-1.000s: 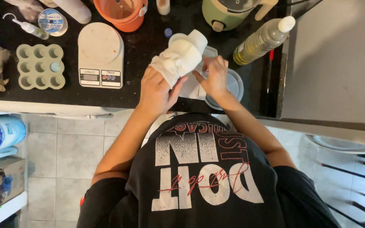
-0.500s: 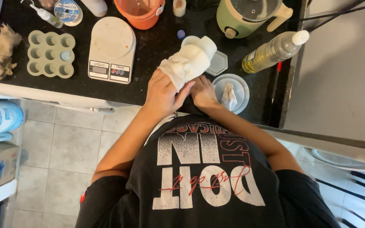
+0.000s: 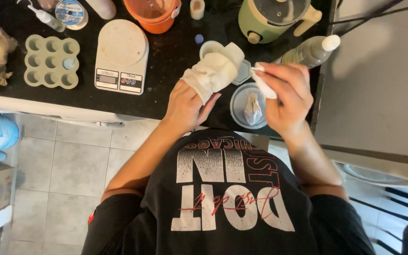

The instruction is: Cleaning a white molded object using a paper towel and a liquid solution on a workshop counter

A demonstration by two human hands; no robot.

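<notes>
1. The person's left hand (image 3: 185,101) reaches up from the lower middle of the view, forearm slanting in from the lower left. Its fingers are buried in a pale cream cloth (image 3: 213,71) that wraps them like a mitt, so how far they are curled cannot be told; the thumb shows bare at the lower edge of the wrap.
2. The right hand (image 3: 286,97) is raised just right of the wrapped one, wrist bent and back of the hand to the camera. Its fingers are closed in a pinch on a small white wad (image 3: 263,85), held apart from the cloth.
3. Both hands hover over a black countertop (image 3: 166,56) with a pale front edge. Below it lies a floor of light grey tiles (image 3: 67,160), and to the right stands a plain grey appliance side (image 3: 378,85).
4. A white kitchen scale (image 3: 120,55) sits left of the hands, and beyond it a pale green mould tray (image 3: 50,61) with round cups.
5. At the back edge stand an orange bowl (image 3: 154,16) and a green electric pot (image 3: 279,16) with a cream handle. What either holds cannot be seen clearly.
6. A clear plastic bottle (image 3: 310,49) with a white cap lies tilted just behind the right hand, holding a yellowish liquid.
7. A round clear container (image 3: 239,106) rests between the hands, with a crumpled whitish scrap (image 3: 252,108) inside it.
</notes>
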